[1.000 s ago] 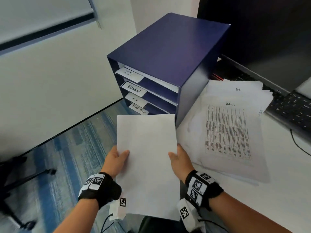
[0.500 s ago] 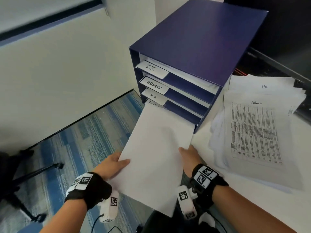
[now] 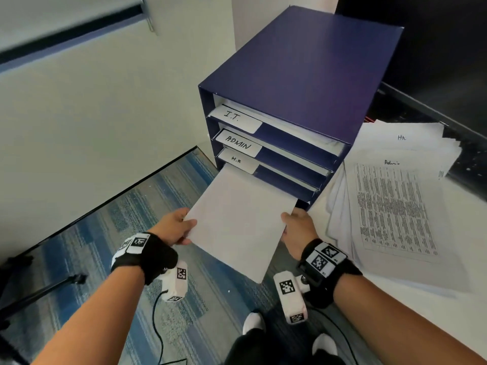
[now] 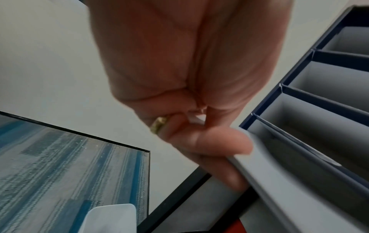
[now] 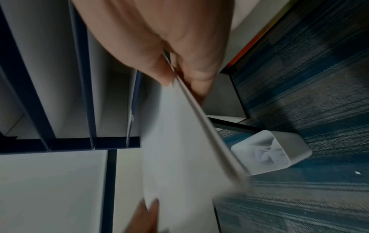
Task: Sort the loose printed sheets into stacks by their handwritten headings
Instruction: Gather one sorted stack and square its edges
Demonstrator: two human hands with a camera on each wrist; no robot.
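Note:
A stack of blank white paper (image 3: 241, 219) is partly inside the lowest slot of a dark blue paper sorter (image 3: 303, 75). My left hand (image 3: 175, 227) grips the stack's left edge, and my right hand (image 3: 299, 229) grips its right edge. The left wrist view shows the fingers (image 4: 209, 145) curled under the paper (image 4: 279, 181), a gold ring on one. In the right wrist view, thumb and fingers pinch the paper's (image 5: 179, 149) edge. The slots above carry tabs reading I.T. (image 3: 233, 117), ADMIN (image 3: 238, 143) and H.R (image 3: 235, 159).
The sorter stands at the corner of a white desk (image 3: 421, 312). A loose pile of printed sheets (image 3: 395, 201) lies to its right, a keyboard (image 3: 469, 162) behind them. Blue striped carpet (image 3: 92, 259) and a white wall (image 3: 92, 101) lie to the left, with a dark stand (image 3: 39, 288) on the floor.
Both hands have carried the blank stack forward from in front of the sorter into its lowest slot. The stack now covers the bottom tab.

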